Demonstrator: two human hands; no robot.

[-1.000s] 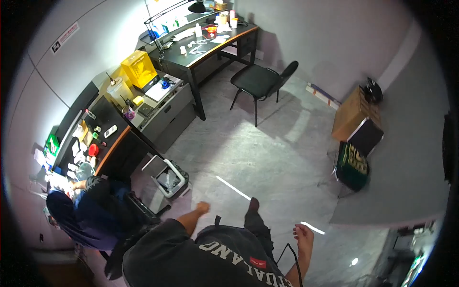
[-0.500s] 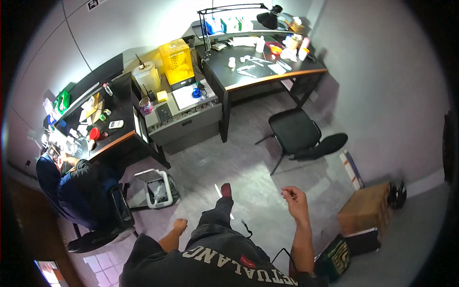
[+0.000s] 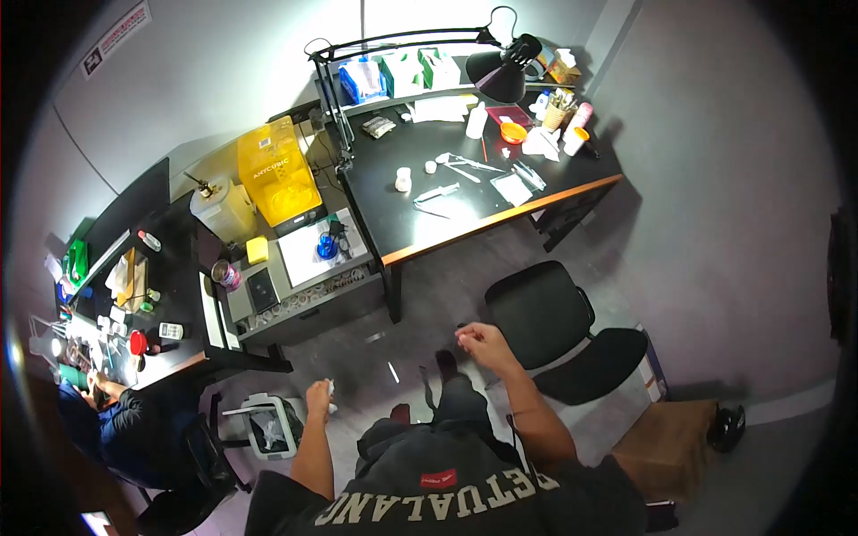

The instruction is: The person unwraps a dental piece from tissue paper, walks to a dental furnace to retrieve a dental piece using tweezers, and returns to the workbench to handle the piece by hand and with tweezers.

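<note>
From my place here, the L hand (image 3: 317, 397) looks closed on a small white piece (image 3: 332, 396) (prob. tissue), out ahead of the dark shirt (image 3: 438, 500); to carry it well, one should grip lightly but surely, w/ the R hand (image 3: 483, 343), its fingers curled, contents impossible to tell, kept clear of the chair (image 3: 539, 308). The white piece's long axis seems to run approx. fwd from the shirt, but which end is its front, I can't tell.
</note>
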